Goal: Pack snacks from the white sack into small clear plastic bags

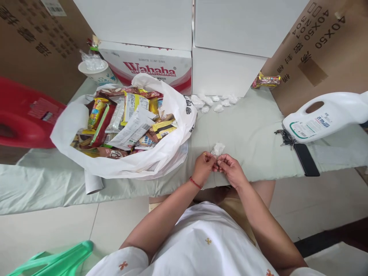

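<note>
Shirt, packet jutting forward from left grip, right grip

On the counter, a bag of packets stands left of the left hand and right hand, a pouch between them. More pouches lie behind, before a box; rightward, keys (seemingly touching the phone) and a jug.

Two grips, two jugs

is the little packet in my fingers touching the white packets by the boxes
Apart: the head view shows tablecloth between the little packet and the white packets.
</note>
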Available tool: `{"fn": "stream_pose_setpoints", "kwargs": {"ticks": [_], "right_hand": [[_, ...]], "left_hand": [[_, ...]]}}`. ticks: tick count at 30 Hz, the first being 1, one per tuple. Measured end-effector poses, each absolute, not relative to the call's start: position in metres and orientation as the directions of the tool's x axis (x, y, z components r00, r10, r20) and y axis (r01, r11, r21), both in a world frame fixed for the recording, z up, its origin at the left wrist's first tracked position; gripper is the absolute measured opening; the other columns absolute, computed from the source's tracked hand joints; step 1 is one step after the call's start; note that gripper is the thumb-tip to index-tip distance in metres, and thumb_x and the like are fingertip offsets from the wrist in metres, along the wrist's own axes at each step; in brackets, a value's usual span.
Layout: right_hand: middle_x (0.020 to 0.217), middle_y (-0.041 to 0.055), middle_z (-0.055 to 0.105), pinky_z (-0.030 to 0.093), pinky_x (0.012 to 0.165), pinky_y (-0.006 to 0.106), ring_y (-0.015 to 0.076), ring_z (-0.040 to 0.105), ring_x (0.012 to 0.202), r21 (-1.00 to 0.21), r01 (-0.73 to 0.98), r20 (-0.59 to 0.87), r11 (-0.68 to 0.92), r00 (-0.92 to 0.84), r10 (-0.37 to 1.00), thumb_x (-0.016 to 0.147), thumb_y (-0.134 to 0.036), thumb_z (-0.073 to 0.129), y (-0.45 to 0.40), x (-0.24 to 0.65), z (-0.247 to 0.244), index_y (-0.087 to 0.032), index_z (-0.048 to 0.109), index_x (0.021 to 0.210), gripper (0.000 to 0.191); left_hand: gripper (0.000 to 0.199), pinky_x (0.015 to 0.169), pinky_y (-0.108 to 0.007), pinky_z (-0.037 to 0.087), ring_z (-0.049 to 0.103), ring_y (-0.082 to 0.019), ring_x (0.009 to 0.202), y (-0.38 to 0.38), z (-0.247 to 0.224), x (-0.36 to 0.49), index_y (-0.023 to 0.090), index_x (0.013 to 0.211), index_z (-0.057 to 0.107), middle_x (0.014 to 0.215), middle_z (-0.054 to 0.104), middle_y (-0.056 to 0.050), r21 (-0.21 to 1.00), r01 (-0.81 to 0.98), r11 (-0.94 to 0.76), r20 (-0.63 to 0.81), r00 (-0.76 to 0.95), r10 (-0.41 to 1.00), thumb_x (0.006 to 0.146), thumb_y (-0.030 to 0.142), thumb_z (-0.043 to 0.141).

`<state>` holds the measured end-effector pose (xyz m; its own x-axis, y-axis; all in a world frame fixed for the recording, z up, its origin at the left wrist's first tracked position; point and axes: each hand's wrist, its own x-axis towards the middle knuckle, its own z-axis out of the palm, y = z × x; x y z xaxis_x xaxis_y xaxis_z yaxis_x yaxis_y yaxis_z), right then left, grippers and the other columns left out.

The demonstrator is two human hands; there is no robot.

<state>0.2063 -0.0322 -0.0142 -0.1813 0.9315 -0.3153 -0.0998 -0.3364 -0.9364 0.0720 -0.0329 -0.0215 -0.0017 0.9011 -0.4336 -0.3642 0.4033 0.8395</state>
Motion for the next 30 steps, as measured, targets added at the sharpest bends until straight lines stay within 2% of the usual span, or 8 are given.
{"fn": "stream_pose_setpoints", "kwargs": {"ticks": [4,7,12,15,18,20,26,30], "right_hand": [[0.066,-0.004,0.056,0.034,0.049,0.026,0.0116,0.045,0.052,-0.947,-0.007,-0.32,-0.32,0.055,0.946,0.074,-0.06,0.078,-0.032,0.215,-0.015,-0.024,0.061,0.083,0.041],[0.066,-0.0023,0.057,0.036,0.051,0.029,0.0156,0.047,0.054,-0.948,0.242,-0.139,-0.205,0.263,0.955,0.082,-0.068,0.066,-0.023,0.219,-0.016,-0.026,0.056,0.082,0.042],[0.071,0.0005,0.062,0.041,0.064,0.031,0.0191,0.055,0.066,-0.81,0.579,-0.027,-0.095,0.124,0.992,0.079,-0.057,0.073,-0.003,0.208,-0.016,-0.026,0.059,0.082,0.035],[0.068,-0.0012,0.059,0.04,0.06,0.029,0.0166,0.05,0.062,-0.865,0.488,-0.097,-0.117,0.064,0.993,0.083,-0.052,0.068,0.005,0.202,-0.016,-0.025,0.061,0.079,0.029],[0.071,-0.0017,0.061,0.039,0.055,0.027,0.0139,0.048,0.06,-0.945,0.274,-0.162,-0.179,0.082,0.983,0.077,-0.053,0.075,0.004,0.201,-0.014,-0.024,0.064,0.081,0.031],[0.073,-0.0019,0.061,0.04,0.053,0.026,0.0127,0.048,0.06,-0.968,0.148,-0.197,-0.204,0.058,0.979,0.071,-0.052,0.083,-0.001,0.203,-0.011,-0.023,0.066,0.081,0.035],[0.08,0.0002,0.066,0.052,0.064,0.029,0.014,0.058,0.07,-0.932,-0.149,-0.316,-0.33,-0.109,0.942,0.069,-0.055,0.086,-0.003,0.217,0.002,-0.023,0.072,0.086,0.039],[0.07,-0.0023,0.06,0.045,0.056,0.025,0.0112,0.051,0.063,-0.945,-0.134,-0.298,-0.299,-0.03,0.954,0.066,-0.05,0.09,0.014,0.231,0.004,-0.022,0.07,0.079,0.036]], "left_hand": [[0.02,0.042,-0.02,0.042,0.058,-0.011,0.042,-0.03,-0.024,0.078,0.019,0.076,0.054,0.053,0.056,0.007,0.868,-0.242,0.434,-0.46,-0.061,0.886,0.08,0.018,0.073],[0.019,0.043,-0.02,0.043,0.059,-0.011,0.042,-0.03,-0.027,0.081,0.02,0.074,0.054,0.054,0.054,0.007,0.895,-0.188,0.405,-0.421,-0.052,0.906,0.078,0.015,0.072],[0.013,0.047,-0.023,0.046,0.06,-0.013,0.046,-0.032,-0.033,0.08,0.02,0.073,0.058,0.057,0.059,0.004,0.924,-0.1,0.369,-0.364,0.064,0.929,0.077,0.013,0.068],[0.008,0.048,-0.023,0.049,0.061,-0.014,0.054,-0.034,-0.033,0.073,0.019,0.081,0.06,0.067,0.062,0.001,0.926,-0.172,0.336,-0.339,0.014,0.941,0.083,0.023,0.067],[0.027,0.046,-0.02,0.046,0.064,-0.015,0.069,-0.033,-0.029,0.066,0.02,0.098,0.06,0.089,0.066,-0.003,0.95,-0.222,0.221,-0.261,-0.172,0.95,0.084,0.04,0.072],[0.038,0.047,-0.019,0.047,0.065,-0.016,0.077,-0.029,-0.027,0.066,0.02,0.101,0.06,0.096,0.066,-0.004,0.949,-0.241,0.203,-0.246,-0.16,0.956,0.079,0.047,0.077],[0.033,0.058,-0.023,0.05,0.056,-0.011,0.063,-0.002,-0.022,0.074,0.018,0.08,0.063,0.074,0.062,0.001,0.935,-0.315,0.162,-0.159,0.033,0.987,0.077,0.046,0.079],[0.03,0.058,-0.021,0.045,0.053,-0.011,0.062,0.018,-0.022,0.072,0.019,0.078,0.064,0.067,0.059,0.002,0.964,-0.249,0.092,-0.063,0.123,0.99,0.08,0.046,0.078]]}}
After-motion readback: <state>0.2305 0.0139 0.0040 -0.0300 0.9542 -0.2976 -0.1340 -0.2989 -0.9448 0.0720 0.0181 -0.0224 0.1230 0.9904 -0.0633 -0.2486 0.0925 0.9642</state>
